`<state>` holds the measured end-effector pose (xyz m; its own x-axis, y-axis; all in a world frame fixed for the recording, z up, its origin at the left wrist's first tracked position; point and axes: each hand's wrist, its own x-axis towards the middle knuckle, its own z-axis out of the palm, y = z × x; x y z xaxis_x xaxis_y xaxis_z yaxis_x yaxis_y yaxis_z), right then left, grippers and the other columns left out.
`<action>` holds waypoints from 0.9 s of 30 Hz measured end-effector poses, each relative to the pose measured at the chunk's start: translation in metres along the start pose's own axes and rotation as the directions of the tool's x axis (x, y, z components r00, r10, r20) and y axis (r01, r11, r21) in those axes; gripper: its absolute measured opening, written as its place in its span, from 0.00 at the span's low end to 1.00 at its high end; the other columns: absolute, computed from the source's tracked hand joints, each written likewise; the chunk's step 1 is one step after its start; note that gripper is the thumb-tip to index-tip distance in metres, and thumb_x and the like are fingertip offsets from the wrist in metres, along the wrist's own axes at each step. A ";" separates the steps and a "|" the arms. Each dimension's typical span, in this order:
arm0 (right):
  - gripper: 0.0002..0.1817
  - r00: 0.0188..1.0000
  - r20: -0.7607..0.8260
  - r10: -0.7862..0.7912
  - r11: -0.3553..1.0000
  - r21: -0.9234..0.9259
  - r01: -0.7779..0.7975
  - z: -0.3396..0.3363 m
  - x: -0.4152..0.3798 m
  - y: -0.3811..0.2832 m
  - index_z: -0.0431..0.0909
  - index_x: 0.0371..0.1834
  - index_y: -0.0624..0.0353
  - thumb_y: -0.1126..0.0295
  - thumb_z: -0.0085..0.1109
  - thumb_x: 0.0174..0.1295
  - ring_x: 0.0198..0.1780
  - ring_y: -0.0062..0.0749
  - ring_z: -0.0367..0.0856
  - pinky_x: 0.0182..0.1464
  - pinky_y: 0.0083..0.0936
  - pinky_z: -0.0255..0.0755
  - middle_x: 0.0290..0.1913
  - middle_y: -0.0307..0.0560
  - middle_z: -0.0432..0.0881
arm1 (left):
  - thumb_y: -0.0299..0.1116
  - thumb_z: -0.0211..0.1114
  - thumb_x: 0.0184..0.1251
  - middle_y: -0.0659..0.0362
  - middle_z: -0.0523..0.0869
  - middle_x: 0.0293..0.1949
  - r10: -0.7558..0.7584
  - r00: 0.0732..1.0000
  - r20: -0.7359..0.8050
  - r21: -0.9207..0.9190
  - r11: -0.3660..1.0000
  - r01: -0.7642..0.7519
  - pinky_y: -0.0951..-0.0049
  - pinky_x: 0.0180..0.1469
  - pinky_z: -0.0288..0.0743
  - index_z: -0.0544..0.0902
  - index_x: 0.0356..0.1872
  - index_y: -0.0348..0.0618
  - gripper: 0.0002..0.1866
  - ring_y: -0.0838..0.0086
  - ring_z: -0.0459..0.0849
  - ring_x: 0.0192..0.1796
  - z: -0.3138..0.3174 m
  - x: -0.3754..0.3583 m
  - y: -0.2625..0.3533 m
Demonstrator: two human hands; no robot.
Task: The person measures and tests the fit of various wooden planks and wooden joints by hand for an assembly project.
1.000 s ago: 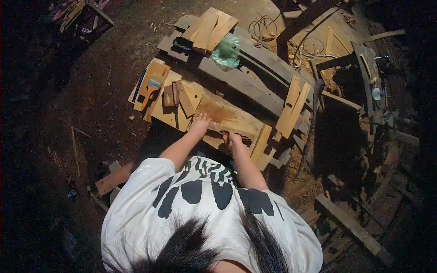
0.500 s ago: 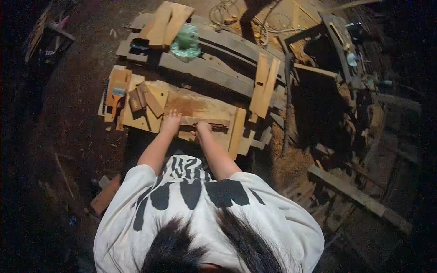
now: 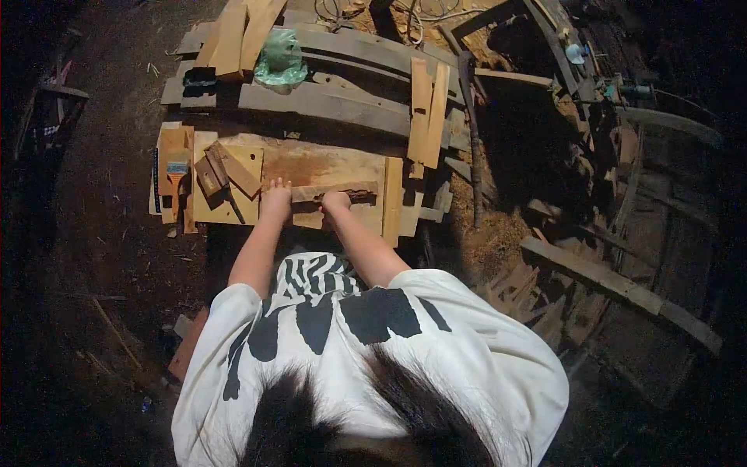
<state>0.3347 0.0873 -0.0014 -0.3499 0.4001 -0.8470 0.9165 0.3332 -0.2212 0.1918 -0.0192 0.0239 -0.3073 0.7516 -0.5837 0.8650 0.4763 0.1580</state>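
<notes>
A rough strip of wood (image 3: 310,191) with a dark, broken edge lies across a pale board (image 3: 331,165) in front of me. My left hand (image 3: 276,201) rests at the strip's left end, its fingers stretched out. Closed at the strip's near edge, around its middle, is my right hand (image 3: 336,204); whatever its fingers hold is hidden. To the left of my left hand, brown wood blocks (image 3: 212,176) and a thin dark tool (image 3: 233,204) sit on a yellowish board (image 3: 250,158). Farther left lies a paintbrush (image 3: 177,177) with an orange handle.
Grey planks (image 3: 334,101) run behind the work board, with a green plastic bag (image 3: 281,58) and light boards (image 3: 233,39) on them. Two narrow boards (image 3: 428,113) stand out at the right. A long beam (image 3: 622,292) lies at the lower right.
The view has shifted, so the bench appears farther left and higher. Both hands stay at the wood strip, with the right hand still closed.
</notes>
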 end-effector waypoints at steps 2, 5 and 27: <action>0.12 0.866 -0.270 0.422 0.768 0.614 -0.182 0.029 0.022 0.007 0.79 0.22 0.69 0.71 0.54 0.57 0.34 0.36 0.85 0.39 0.33 0.78 0.28 0.52 0.85 | 0.26 0.54 0.62 0.51 0.65 0.69 0.010 0.999 -0.045 0.007 1.000 -0.010 0.47 0.60 0.69 0.68 0.65 0.47 0.27 0.57 0.65 0.69 0.015 0.008 -0.001; 0.15 0.828 -0.201 0.524 0.640 0.734 -0.227 0.015 -0.006 0.009 0.80 0.26 0.69 0.70 0.46 0.59 0.30 0.44 0.85 0.33 0.37 0.78 0.28 0.60 0.84 | 0.26 0.55 0.61 0.51 0.70 0.64 0.012 0.995 -0.096 -0.036 0.999 -0.015 0.47 0.58 0.71 0.71 0.61 0.46 0.25 0.57 0.68 0.67 0.018 0.008 -0.006; 0.18 0.707 -0.707 0.032 0.939 0.264 0.221 -0.006 -0.089 0.106 0.75 0.44 0.68 0.67 0.61 0.54 0.51 0.51 0.73 0.53 0.37 0.66 0.47 0.65 0.75 | 0.26 0.59 0.61 0.52 0.58 0.72 -0.049 0.997 0.057 -0.186 0.981 0.059 0.40 0.62 0.63 0.70 0.64 0.49 0.27 0.55 0.59 0.72 -0.002 0.002 -0.001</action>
<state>0.4616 0.0919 0.0536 -0.3548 0.8968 -0.2644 0.8344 0.1762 -0.5222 0.1894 -0.0174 0.0241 -0.3259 0.7002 -0.6352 0.7564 0.5962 0.2691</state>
